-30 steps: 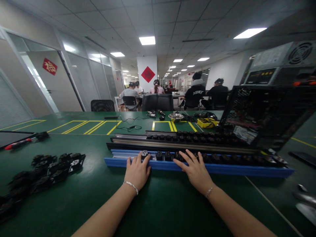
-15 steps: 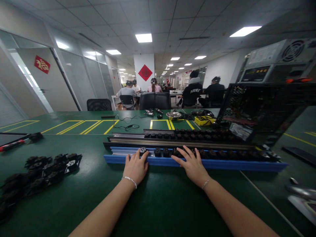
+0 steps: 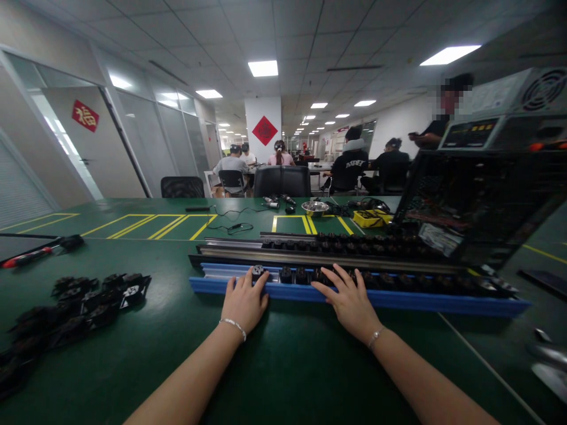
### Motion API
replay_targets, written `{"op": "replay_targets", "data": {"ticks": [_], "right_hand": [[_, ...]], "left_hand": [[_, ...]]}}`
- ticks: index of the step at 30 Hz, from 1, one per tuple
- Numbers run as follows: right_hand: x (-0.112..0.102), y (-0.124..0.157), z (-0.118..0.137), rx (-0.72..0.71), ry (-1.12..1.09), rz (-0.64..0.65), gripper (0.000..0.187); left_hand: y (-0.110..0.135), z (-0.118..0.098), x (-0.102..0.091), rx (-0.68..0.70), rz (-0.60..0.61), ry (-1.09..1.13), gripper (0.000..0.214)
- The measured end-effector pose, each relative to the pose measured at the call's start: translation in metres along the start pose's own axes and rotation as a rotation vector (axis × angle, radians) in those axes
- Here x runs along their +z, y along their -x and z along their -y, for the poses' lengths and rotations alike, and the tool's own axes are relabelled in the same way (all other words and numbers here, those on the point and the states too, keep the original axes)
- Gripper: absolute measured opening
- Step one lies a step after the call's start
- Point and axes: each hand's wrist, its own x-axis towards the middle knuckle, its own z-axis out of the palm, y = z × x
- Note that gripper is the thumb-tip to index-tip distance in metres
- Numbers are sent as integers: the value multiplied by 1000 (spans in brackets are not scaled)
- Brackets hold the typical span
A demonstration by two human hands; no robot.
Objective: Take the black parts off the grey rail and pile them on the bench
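Observation:
A long blue rail lies across the green table in front of me, with several small black socket modules seated in a row along it. My left hand rests on the rail's left part, fingers stretched onto the leftmost module. A little to the right, my right hand lies flat on the rail with fingers spread over the modules. Neither hand grips anything. Behind the blue rail lies a dark rail with more modules.
A heap of loose black modules lies at the left. A red-handled tool lies at the far left. An open computer case stands at the right, a person behind it. A metal bowl and yellow box sit further back; people sit beyond.
My hands stay on the rail almost unmoved. The view has shifted slightly, and a standing person has come into sight behind the computer case at the right.

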Motion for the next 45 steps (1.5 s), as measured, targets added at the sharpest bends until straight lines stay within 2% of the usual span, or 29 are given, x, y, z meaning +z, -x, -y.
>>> {"op": "replay_targets", "data": {"ticks": [11, 18, 35, 45], "right_hand": [[-1, 2, 3, 31, -29, 17, 46], [-4, 1, 4, 36, -53, 34, 46], [-6, 2, 3, 44, -76, 56, 45], [-5, 1, 3, 49, -73, 54, 43]], "left_hand": [[4, 4, 1, 25, -30, 2, 48], [7, 8, 1, -42, -45, -30, 49], [5, 14, 3, -140, 16, -26, 53], [4, 18, 4, -164, 20, 14, 52]]}}
